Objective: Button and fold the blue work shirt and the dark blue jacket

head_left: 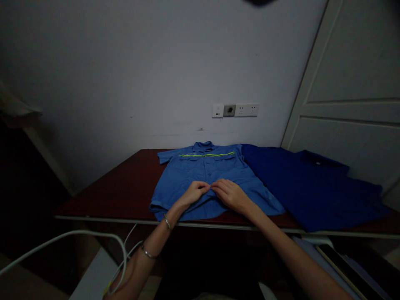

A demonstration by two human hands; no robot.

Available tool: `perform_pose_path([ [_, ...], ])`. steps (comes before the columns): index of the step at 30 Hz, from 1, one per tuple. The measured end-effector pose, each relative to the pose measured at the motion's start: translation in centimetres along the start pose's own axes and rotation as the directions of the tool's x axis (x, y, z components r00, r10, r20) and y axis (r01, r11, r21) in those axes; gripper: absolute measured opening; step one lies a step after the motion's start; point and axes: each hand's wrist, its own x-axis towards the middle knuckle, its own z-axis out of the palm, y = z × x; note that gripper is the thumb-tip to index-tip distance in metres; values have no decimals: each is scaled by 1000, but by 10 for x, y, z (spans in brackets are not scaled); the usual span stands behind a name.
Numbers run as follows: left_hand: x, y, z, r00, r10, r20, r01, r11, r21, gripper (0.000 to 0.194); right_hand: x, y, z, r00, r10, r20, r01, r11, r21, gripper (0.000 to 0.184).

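Observation:
A light blue short-sleeved shirt (184,173) with a yellow-green stripe across the chest lies front up on the table, collar toward the wall. My left hand (196,191) pinches the front placket below the chest pockets. From the other side my right hand (228,192) meets it, fingertips closed on the same spot of the shirt's front. The fingertips of both hands almost touch. Whatever small part, such as a button, lies between them is too small to make out. Buttons show on the placket above my hands.
A darker blue garment (287,183) is spread on the right side of the dark red table (118,183). Wall sockets (246,110) sit above the table's back edge. A white cable (78,231) loops by my left forearm. A pale door (350,83) stands at right.

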Motion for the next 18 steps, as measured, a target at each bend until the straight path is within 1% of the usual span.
perform_pose_path([
  [2,1,0,1,1000,-30,-5,30,999,-44,20,-1,1,0,1000,-6,-8,6,1000,24,25],
  [4,2,0,2,999,-35,-15,34,997,-69,19,-1,1,-1,1000,14,-23,-13,999,50,25],
  [6,3,-1,4,999,-22,-37,19,997,-68,19,0,-2,-4,994,92,-58,-85,991,102,21],
  [7,2,-2,5,999,-7,-53,4,998,-58,20,1,-4,-5,983,161,-90,-147,979,143,19],
  [8,2,-2,5,997,12,-71,-15,999,-43,21,1,-5,-7,961,245,-126,-219,957,193,16],
  [10,1,-4,7,992,59,-112,-60,998,-2,22,3,-8,-9,893,416,-175,-353,885,303,12],
  [11,0,-5,8,987,86,-135,-83,996,23,22,3,-9,-9,859,480,-180,-399,847,352,12],
  [12,-1,-5,8,982,110,-152,-103,993,51,22,3,-10,-9,836,522,-168,-431,815,388,13],
  [14,-2,-6,10,974,146,-174,-129,986,109,23,3,-10,-6,820,557,-129,-464,781,418,15],
  [18,-5,-7,14,955,205,-215,-151,958,243,21,2,-10,5,807,584,-85,-510,763,397,21],
])
